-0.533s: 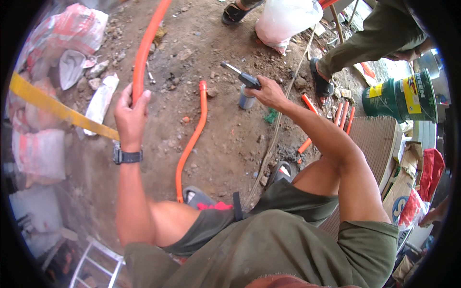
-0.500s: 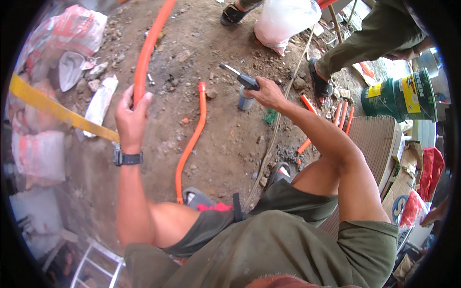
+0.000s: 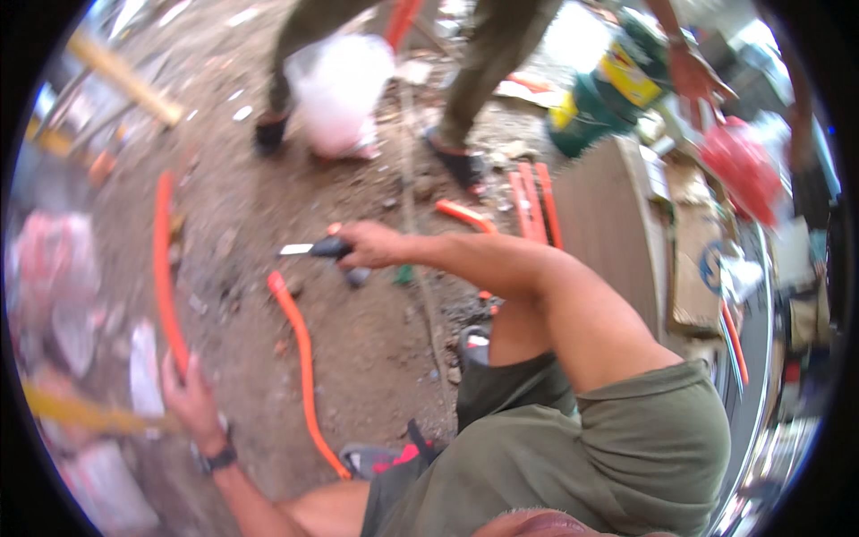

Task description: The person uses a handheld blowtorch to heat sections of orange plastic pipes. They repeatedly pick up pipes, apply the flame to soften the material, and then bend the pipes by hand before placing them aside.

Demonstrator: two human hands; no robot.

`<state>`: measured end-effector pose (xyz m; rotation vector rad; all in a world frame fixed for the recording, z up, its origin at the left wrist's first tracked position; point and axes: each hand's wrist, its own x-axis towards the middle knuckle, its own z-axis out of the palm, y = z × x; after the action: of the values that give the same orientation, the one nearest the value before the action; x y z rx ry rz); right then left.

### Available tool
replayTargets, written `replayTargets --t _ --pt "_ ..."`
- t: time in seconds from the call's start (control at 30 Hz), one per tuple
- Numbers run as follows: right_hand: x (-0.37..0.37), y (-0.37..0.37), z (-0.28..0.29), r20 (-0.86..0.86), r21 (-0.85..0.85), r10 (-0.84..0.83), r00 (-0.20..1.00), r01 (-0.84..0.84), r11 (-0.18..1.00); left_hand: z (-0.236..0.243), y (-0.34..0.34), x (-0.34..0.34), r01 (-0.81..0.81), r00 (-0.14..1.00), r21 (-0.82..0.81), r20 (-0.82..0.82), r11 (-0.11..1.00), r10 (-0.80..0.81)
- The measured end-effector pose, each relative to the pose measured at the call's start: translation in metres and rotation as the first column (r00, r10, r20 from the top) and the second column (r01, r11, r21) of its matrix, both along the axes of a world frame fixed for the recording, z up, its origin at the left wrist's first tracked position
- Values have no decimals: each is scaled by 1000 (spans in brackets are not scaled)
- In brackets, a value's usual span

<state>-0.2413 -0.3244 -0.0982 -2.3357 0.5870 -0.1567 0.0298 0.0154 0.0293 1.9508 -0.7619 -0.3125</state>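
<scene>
A slim orange pipe (image 3: 163,282), gently bowed, is held by its near end over the dirt ground (image 3: 246,385). The handheld torch (image 3: 329,247), black with a pale metal nozzle (image 3: 296,250), points left toward the pipe, well apart from it.

Head-worn fisheye, facing down and forward; wearer's shirt (image 3: 514,456) close, dirt ground (image 3: 246,358) beyond, co-worker's legs (image 3: 488,80) toward ground's far side.

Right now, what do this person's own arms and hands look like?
The left hand and right hand are ungloved. A dark wristwatch circles the left wrist; none shows on the right. The olive-green right sleeve ends above the elbow.
</scene>
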Motion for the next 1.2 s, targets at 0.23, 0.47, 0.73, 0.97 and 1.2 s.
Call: replayTargets --t 0.23,0.47,0.73,0.97,1.2 --pt "-17 -9 0 -114 57 143 983 -137 989 -10 -6 -5 -24 993 -13 -113 1000 23" --pt "0 5 17 -317 53 212 925 -205 977 -18 -12 3 31 995 -61 -92 998 -37" --pt "1 2 26 -383 42 165 909 -161 986 -15 -17 -9 26 996 -36 -81 999 -28" --pt "1 10 33 -380 -26 122 917 -142 990 -18 -12 1 60 996 126 62 990 -68" --pt "8 23 35 -373 -52 67 925 -93 994 -15 -11 -14 112 967 166 210 980 -146"
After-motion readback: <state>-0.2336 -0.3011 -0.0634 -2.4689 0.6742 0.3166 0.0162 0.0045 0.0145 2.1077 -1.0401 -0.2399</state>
